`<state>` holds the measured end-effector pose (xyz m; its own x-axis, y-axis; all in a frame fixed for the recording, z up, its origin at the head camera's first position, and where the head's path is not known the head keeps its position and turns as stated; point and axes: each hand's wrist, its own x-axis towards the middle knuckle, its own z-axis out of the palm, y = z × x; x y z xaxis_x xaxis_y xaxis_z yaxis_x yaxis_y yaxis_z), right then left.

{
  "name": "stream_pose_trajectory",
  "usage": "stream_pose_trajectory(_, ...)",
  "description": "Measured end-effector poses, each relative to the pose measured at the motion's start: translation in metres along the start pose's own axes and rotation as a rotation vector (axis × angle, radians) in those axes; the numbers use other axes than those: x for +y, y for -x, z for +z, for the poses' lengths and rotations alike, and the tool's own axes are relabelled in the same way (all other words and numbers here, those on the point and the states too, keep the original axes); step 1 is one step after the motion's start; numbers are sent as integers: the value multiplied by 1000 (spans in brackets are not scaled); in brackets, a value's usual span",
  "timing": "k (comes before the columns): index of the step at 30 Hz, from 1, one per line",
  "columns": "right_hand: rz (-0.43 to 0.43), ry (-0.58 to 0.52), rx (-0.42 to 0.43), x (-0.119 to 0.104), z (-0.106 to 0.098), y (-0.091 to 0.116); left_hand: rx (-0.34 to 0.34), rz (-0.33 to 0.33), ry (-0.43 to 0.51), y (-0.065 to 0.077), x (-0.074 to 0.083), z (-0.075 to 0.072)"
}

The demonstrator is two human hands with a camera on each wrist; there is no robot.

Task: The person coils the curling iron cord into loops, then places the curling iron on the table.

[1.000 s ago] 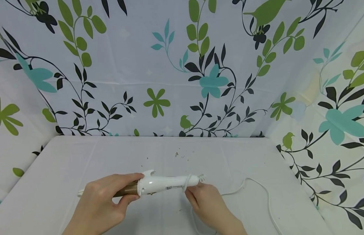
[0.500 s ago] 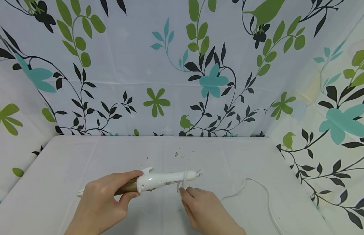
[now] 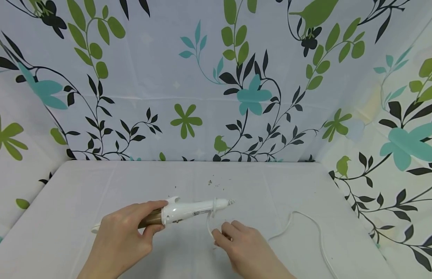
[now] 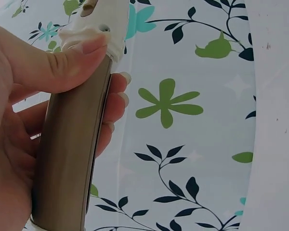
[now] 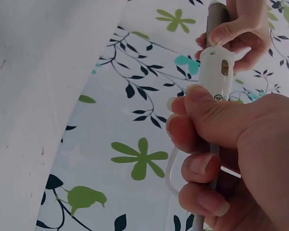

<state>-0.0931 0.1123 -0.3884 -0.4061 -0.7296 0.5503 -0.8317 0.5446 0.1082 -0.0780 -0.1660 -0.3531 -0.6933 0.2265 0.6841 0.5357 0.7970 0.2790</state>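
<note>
A curling iron point(image 3: 192, 209) with a white handle and a bronze barrel is held above the white table, its handle pointing right and tilted slightly up. My left hand point(image 3: 122, 236) grips it round the barrel close to the handle. In the left wrist view the thumb lies across the top of the barrel point(image 4: 70, 149), with fingers curled behind. White cord point(image 3: 208, 224) loops round the handle near its coiled tail end and runs down to my right hand point(image 3: 249, 248). That hand pinches the cord; its curled fingers show close up in the right wrist view, the handle point(image 5: 214, 72) beyond them.
More of the white cord point(image 3: 318, 228) curves over the table point(image 3: 132, 182) on the right. Small dark specks point(image 3: 210, 183) lie on the tabletop near the middle. Leaf-patterned cloth point(image 3: 150, 69) hangs behind and on both sides.
My right hand has drawn away from the handle's tail end, down toward me, pulling the cord with it. The handle end has risen and shifted slightly left; my left hand keeps its grip.
</note>
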Motion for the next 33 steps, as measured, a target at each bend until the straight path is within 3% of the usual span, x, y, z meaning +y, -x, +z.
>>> stream_pose_trajectory(9,-25,-10,121,5,-1,-2,-2,2,-36,0,-1,0)
stream_pose_trajectory(22,-192,-3,384,6,-22,-24,-88,-2,7,1,2,-1)
stream_pose_trajectory(27,-112,-20,410,6,-26,-22,-86,30,24,2,1,-3)
stream_pose_trajectory(30,-39,-32,386,8,-27,-17,-82,50,31,2,1,-2)
stream_pose_trajectory(33,-20,-83,357,11,-28,-12,-84,65,36,2,2,0)
